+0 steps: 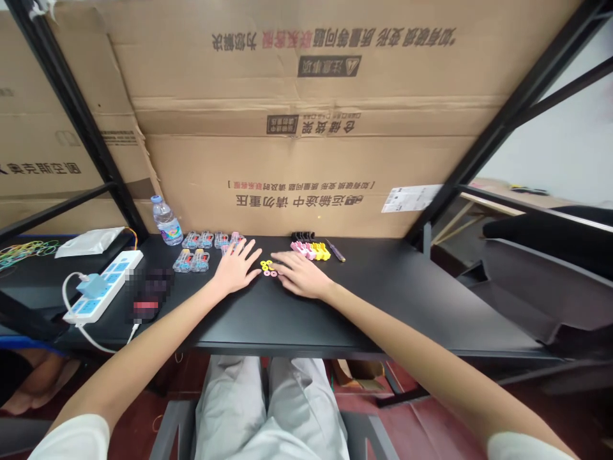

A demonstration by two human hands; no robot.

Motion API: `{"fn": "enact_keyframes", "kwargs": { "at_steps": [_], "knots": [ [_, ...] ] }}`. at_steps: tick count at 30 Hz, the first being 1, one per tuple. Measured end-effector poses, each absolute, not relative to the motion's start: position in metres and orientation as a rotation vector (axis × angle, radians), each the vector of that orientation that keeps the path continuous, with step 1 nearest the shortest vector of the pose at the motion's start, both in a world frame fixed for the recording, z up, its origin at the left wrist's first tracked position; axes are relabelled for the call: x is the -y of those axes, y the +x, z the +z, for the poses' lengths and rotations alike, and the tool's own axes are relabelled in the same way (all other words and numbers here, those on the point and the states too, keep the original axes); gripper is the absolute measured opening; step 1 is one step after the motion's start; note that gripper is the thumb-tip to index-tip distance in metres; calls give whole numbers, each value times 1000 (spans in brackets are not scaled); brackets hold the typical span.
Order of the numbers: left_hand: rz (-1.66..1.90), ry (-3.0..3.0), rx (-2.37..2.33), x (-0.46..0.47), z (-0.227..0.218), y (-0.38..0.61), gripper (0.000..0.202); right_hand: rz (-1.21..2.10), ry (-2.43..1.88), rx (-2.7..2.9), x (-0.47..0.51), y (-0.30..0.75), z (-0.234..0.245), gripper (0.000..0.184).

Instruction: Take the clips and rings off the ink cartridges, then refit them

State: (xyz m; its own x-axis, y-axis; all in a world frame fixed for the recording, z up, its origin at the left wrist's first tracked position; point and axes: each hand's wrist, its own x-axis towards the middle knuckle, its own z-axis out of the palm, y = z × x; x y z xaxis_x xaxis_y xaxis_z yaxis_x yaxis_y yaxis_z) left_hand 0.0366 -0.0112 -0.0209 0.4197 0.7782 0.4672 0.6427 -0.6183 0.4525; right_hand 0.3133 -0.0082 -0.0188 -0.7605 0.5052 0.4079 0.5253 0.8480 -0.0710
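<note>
My left hand (234,268) lies on the black tabletop with its fingers spread, partly covering a clear plastic piece with a pink part (236,237). Between my hands is a small group of yellow rings (265,264) and pink rings (271,273). My right hand (305,275) rests palm down, fingers stretched out toward the rings; some fingertips touch or overlap them. Just beyond it stand rows of pink pieces (302,249), yellow pieces (320,251) and black pieces (303,236). Clear plastic pieces with blue parts (191,260) sit left of my left hand.
A screwdriver-like tool (336,251) lies right of the coloured pieces. At left are a water bottle (167,221), a white power strip (104,289) with a cable, and a blurred dark device (149,294). Cardboard (306,156) walls the back; black metal posts (502,128) frame the table.
</note>
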Motion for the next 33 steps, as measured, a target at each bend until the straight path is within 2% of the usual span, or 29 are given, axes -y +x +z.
{"fn": "enact_keyframes", "kwargs": {
  "at_steps": [6, 15, 18, 25, 31, 33],
  "knots": [
    [1128, 2376, -1408, -23, -14, 23, 42, -234, -1236, 2186, -58, 330, -12, 37],
    [1001, 2378, -1552, -17, -14, 6, 30, -154, -1240, 2130, -61, 356, -28, 37],
    [935, 2403, -1444, -15, -12, 7, 21, -178, -1287, 2112, -63, 351, -33, 40],
    [833, 2511, -1172, -4, -11, 17, 32, -101, -1355, 2064, -63, 347, -45, 44],
    [856, 2536, -1143, -2, -12, 22, 30, 18, -1275, 1956, -56, 337, -39, 38],
    [882, 2504, -1159, 1, -10, 26, 28, 156, -1230, 1839, -46, 327, -34, 37]
  ]
}}
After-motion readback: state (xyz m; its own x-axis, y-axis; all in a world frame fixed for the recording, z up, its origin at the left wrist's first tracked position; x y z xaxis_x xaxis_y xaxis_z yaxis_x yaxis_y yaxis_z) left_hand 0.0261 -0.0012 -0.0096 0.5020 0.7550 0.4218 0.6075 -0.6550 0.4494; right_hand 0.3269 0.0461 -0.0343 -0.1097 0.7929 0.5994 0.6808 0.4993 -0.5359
